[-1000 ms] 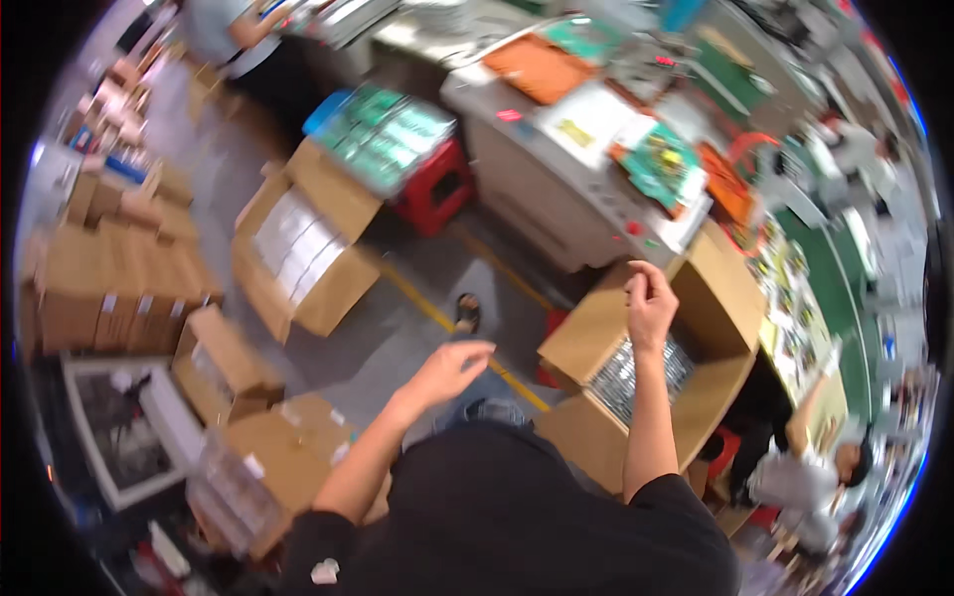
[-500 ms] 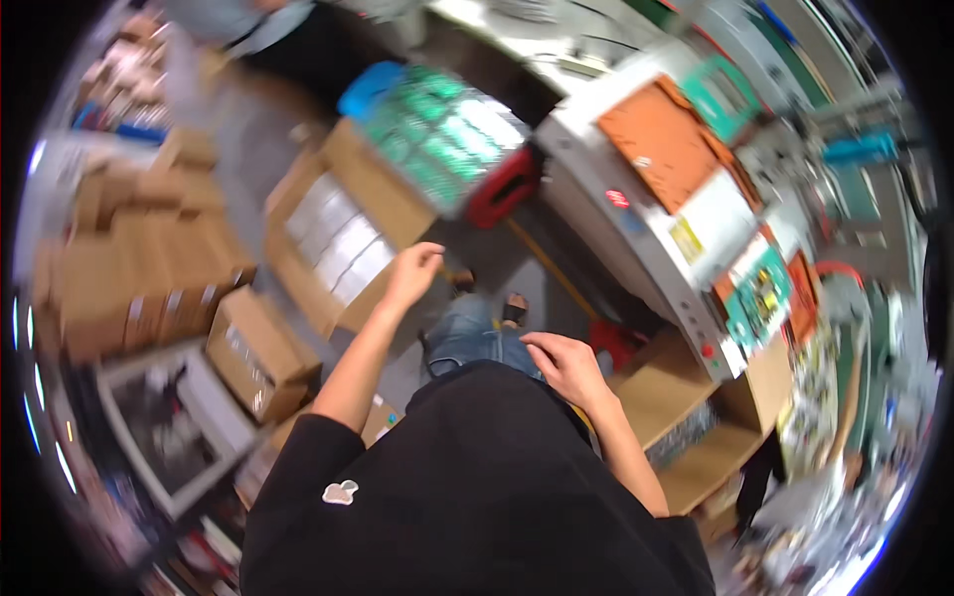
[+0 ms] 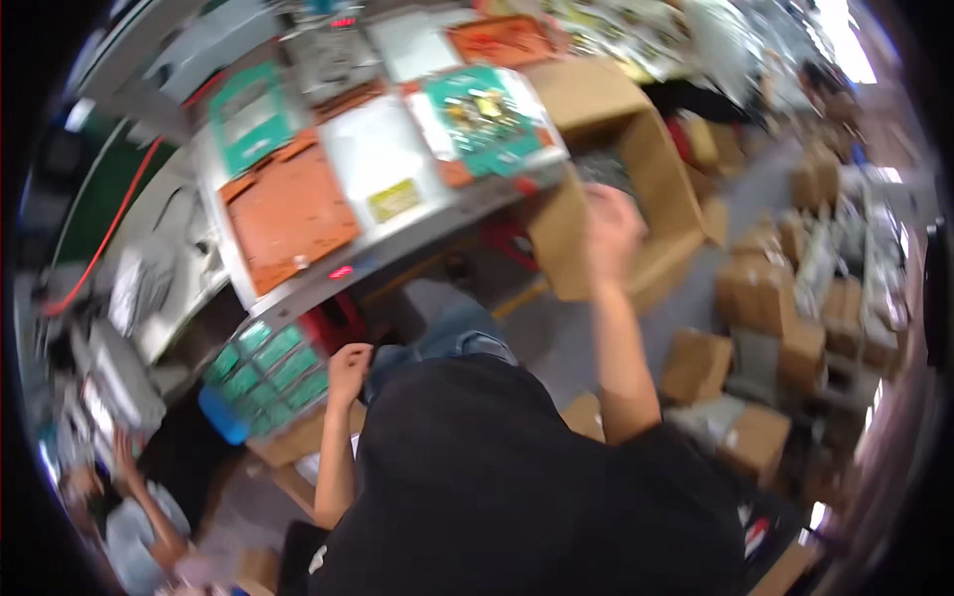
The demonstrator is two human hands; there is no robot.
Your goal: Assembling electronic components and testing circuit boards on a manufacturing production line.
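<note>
Because the right hand (image 3: 613, 233) is blurred over the open carton (image 3: 672, 181) beside the tabletop (image 3: 437, 223), I cannot tell its fingers' state; the left hand (image 3: 348, 374) seems loosely curled. Slow, steady reaching best clears the flaps (image 3: 586, 94).

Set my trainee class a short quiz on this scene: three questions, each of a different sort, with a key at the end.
1. Which of the person's hands is nearer the open cardboard box: A) the left hand or B) the right hand?

2. True or false: in the picture, the yellow label lies to the right of the large orange plate.

3. Fill in the colour: the person's short-sleeved top is ____.

Key: 1. B; 2. True; 3. black.
</note>
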